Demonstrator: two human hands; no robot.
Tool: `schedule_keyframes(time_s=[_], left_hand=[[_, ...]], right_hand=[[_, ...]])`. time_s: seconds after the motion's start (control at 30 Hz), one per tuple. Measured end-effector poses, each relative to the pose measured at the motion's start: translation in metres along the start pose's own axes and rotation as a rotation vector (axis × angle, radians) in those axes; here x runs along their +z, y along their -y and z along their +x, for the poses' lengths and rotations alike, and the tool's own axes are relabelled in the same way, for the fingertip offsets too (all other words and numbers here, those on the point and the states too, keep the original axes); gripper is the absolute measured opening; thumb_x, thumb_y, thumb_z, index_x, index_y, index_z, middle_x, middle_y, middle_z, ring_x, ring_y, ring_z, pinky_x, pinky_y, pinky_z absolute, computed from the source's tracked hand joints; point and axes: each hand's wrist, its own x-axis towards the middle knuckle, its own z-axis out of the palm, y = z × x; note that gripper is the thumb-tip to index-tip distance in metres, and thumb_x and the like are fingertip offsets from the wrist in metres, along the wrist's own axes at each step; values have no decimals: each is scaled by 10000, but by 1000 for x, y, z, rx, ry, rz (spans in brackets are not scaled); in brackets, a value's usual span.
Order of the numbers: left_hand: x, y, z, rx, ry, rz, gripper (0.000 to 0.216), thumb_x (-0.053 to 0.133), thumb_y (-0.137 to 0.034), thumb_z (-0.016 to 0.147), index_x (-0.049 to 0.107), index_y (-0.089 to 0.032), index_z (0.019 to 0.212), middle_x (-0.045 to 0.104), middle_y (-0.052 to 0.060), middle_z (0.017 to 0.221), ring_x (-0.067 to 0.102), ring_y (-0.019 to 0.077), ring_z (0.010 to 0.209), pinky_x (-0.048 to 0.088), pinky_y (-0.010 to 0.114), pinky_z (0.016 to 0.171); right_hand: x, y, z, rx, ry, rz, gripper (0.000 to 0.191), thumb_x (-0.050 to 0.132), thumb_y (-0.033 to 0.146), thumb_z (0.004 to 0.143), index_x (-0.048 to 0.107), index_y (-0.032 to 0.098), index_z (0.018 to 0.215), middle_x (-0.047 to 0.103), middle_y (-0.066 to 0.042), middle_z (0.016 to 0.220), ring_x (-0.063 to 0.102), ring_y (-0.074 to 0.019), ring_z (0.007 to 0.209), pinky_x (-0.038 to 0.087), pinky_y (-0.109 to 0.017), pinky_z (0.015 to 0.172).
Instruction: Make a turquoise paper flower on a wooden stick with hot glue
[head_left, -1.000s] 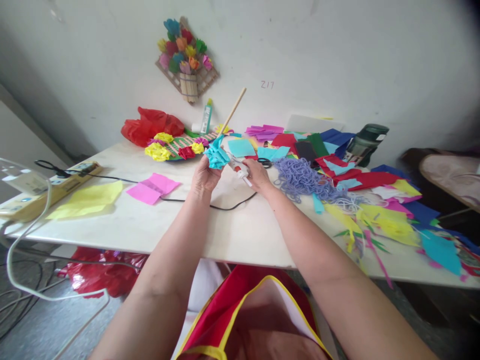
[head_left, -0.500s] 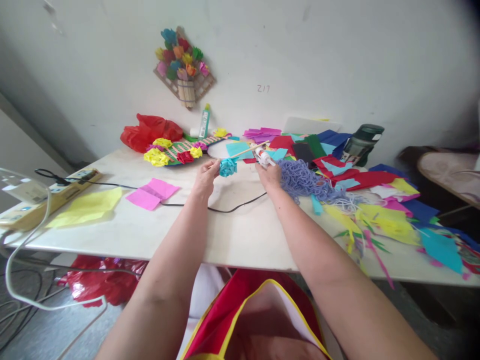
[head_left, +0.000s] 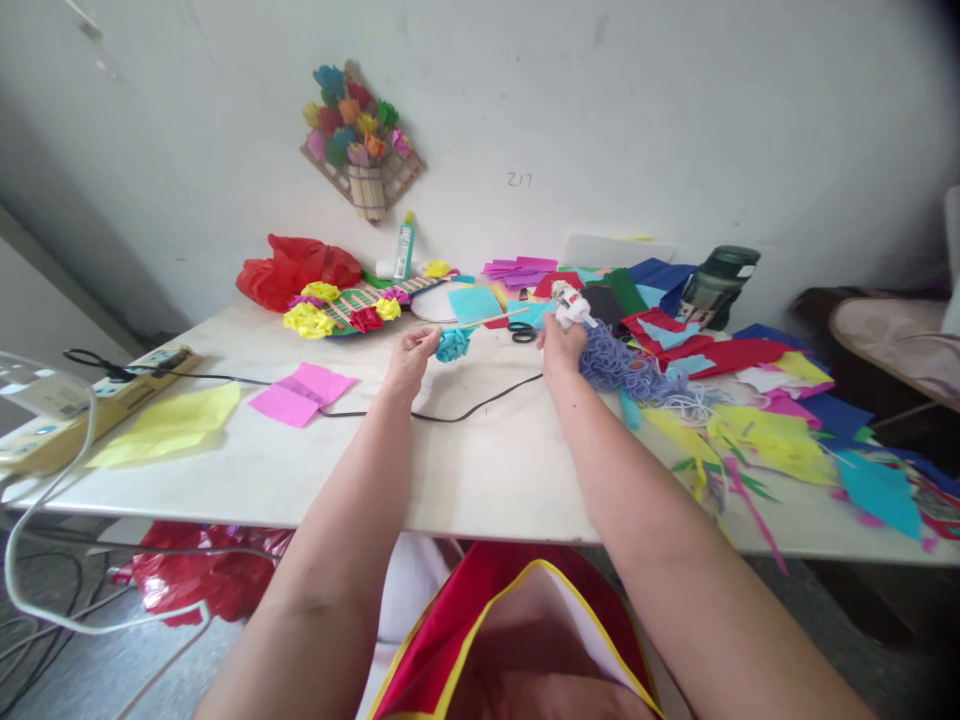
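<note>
My left hand (head_left: 409, 357) pinches a crumpled blue paper flower (head_left: 452, 343) fixed on the end of a thin wooden stick (head_left: 491, 320) that lies nearly flat, pointing right. My right hand (head_left: 562, 348) is closed round a small white glue gun (head_left: 570, 303) with a red mark, held upright beside a pile of purple yarn (head_left: 613, 362). The gun's black cord (head_left: 457, 408) runs across the white table (head_left: 450, 470) towards a power strip (head_left: 97, 390) at the left.
Pink (head_left: 300, 392) and yellow (head_left: 169, 422) paper sheets lie at the left. A woven plaque with paper flowers (head_left: 341, 305), a red bag (head_left: 296, 265), a glue bottle (head_left: 405, 248), scissors (head_left: 523, 331), a dark flask (head_left: 716, 280) and many coloured paper scraps (head_left: 772, 420) crowd the far and right side.
The stick dropped from upright to nearly flat. My right hand carried the glue gun right and away from the flower, towards the yarn. My left hand moved slightly farther out.
</note>
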Motion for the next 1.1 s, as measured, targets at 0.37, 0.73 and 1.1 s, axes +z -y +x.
schedule_keyframes(time_s=[0.37, 0.73, 1.1], left_hand=[[3, 5, -1, -20, -32, 123, 295, 850, -400, 632, 668, -168, 622, 596, -14, 540, 541, 104, 520, 400, 234, 533], [5, 4, -4, 15, 87, 117, 345, 845, -476, 640, 707, -160, 650, 654, 24, 578, 569, 124, 537, 447, 247, 556], [6, 4, -5, -41, 93, 43, 535, 864, -614, 508, 737, -147, 736, 703, 38, 640, 640, 145, 621, 513, 268, 676]], right_hand=[[13, 28, -33, -159, 260, 67, 220, 644, 357, 810, 624, 167, 918, 643, 30, 622, 603, -110, 492, 503, -211, 482], [19, 11, -35, -224, 377, -192, 247, 633, 272, 765, 661, 164, 985, 750, -67, 869, 734, -204, 823, 588, -317, 718], [16, 14, -36, -270, 342, -216, 276, 638, 303, 762, 690, 167, 996, 753, -74, 883, 720, -225, 896, 577, -351, 805]])
